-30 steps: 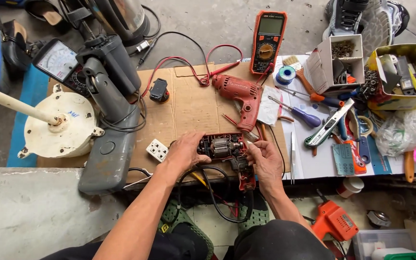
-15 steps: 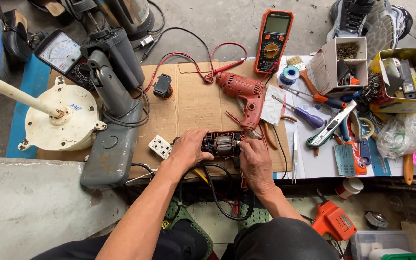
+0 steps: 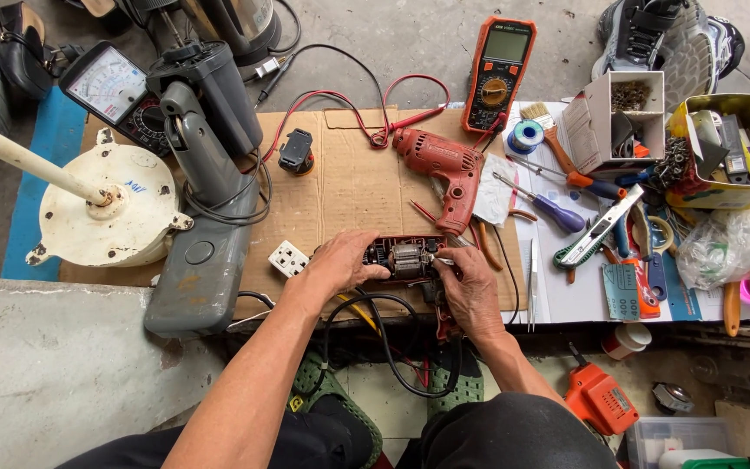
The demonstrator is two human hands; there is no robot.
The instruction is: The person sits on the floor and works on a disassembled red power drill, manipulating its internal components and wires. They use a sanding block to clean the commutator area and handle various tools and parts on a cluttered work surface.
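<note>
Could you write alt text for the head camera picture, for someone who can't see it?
Seen from above, a person's left hand and right hand grip an opened red power drill with its motor exposed, on a sheet of cardboard. Beside it lie a closed red drill, an orange multimeter, screwdrivers and a white fan base.

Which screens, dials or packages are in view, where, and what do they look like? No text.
Digital multimeter: top centre, orange case, grey rectangular screen, round dial.
Analog meter: top left, black case, pale needle-scale face.
White open box: upper right, two compartments.
Yellow tin: right edge, rectangular, full of parts.
Clear plastic bag: right, crumpled.
</note>
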